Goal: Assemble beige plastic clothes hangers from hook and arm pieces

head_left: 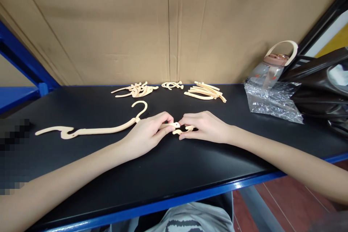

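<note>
The left hand [148, 132] is pinching shut on the right end of a cream plastic hanger [89, 130], thumb underneath and fingers curled over the top. The right hand [206, 127] is closing thumb and fingertips on a short cream piece [187, 129], which is meeting the hanger's right end in the small gap between the two hands. I cannot tell whether the two parts are joined or only touching.

Both forearms are reaching in low from the near edge and converging at the hanger's right end. The wrists are lying close to the surface, and both hands are turned knuckles up.

The hanger is lying flat on a black table [174, 174] with a blue front edge, its long arm stretching away to the left and its hook curving up just behind the left hand. Beyond the hanger, by the back wall, three heaps of cream parts are lying in a row: curved arms [137, 90], hooks [172, 85], and straight bars [205, 91]. Far to the right of the hanger, a clear bottle [269, 69] with a cream handle is standing behind a crumpled clear plastic bag [272, 101], with a black bag [320, 90] beside them. Brown cardboard [168, 25] is lining the wall behind the hanger, and a blue shelf frame [24, 61] is slanting past it on the left.
</note>
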`<control>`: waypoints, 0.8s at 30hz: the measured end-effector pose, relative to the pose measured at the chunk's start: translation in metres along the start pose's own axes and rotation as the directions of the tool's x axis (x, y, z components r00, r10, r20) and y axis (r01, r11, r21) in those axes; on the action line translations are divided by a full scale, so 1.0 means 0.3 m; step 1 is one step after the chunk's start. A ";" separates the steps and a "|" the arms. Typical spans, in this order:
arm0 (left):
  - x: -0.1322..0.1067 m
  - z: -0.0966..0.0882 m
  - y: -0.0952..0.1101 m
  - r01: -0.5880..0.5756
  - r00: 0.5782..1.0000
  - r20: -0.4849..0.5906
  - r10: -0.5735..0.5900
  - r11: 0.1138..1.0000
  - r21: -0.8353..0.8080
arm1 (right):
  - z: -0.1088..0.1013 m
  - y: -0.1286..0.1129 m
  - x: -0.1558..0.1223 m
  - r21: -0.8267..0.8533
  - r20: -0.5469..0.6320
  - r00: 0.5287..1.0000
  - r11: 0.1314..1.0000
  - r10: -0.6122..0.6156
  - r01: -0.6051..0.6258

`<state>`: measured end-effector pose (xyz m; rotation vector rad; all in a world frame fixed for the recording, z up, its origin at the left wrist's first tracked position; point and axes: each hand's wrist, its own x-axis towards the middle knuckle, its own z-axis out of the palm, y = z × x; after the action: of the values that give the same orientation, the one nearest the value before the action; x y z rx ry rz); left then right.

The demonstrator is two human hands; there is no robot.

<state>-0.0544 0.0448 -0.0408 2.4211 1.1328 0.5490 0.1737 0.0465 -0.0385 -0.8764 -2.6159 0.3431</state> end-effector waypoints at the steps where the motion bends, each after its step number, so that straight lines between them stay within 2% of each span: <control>1: 0.000 0.001 -0.001 0.000 1.000 0.002 0.000 1.000 0.000 | -0.001 -0.001 0.000 -0.001 -0.003 1.000 1.000 -0.002 0.002; 12: 0.002 -0.001 0.001 -0.009 1.000 -0.022 0.008 0.999 -0.042 | 0.001 -0.014 -0.002 -0.051 -0.018 0.999 0.998 0.029 -0.030; 18: 0.002 -0.005 0.010 -0.018 1.000 -0.001 0.018 1.000 -0.001 | 0.002 -0.012 -0.003 -0.020 -0.046 0.996 0.997 0.078 -0.079; 24: 0.002 -0.004 0.011 -0.012 1.000 -0.007 0.012 1.000 -0.022 | 0.005 -0.008 -0.001 0.007 -0.052 0.998 0.999 0.032 -0.032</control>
<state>-0.0524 0.0435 -0.0380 2.4108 1.1102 0.5710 0.1720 0.0444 -0.0392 -0.9141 -2.5536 0.3322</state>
